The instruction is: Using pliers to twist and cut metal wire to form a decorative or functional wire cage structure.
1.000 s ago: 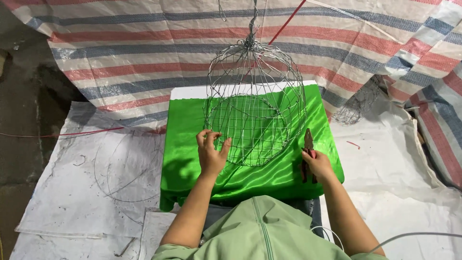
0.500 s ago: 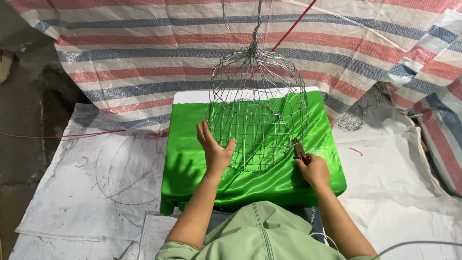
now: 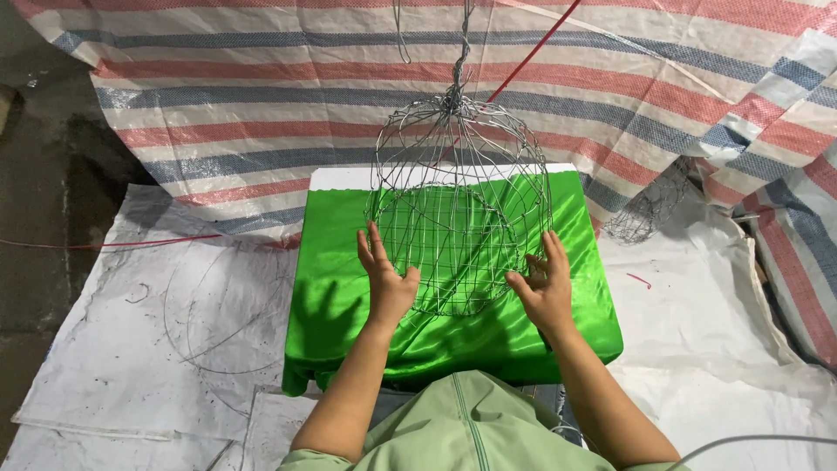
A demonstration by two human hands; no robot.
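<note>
The wire cage (image 3: pixel 460 205) hangs from a twisted wire above the counter (image 3: pixel 340 288), which is covered with a shiny green cloth, and its lower part comes down just over the middle of this cloth. It has a dome shape: the upper half has only wide, open ribs, while the lower half has already a finer mesh of crossing wires. From this I judge that the main frame is finished and the weaving is done for the lower part, and the upper part is left to fill, if it should be filled at all.

The left hand (image 3: pixel 386 281) is at the left side of the cage, with the fingers spread and straight; its grip is released and it only touches or nearly touches the mesh. The right hand (image 3: pixel 542 288) is at the right side of the cage, also with a released grip, fingers loosely spread against the lower rim. No tool is seen in either hand.

Behind the cage hangs a striped tarp (image 3: pixel 218 105). To the right of the cage, on the white sheet (image 3: pixel 715 331), lies a second small wire cage (image 3: pixel 649 209). Left of the cage, loose wire loops (image 3: pixel 209 323) lie on the sheet
</note>
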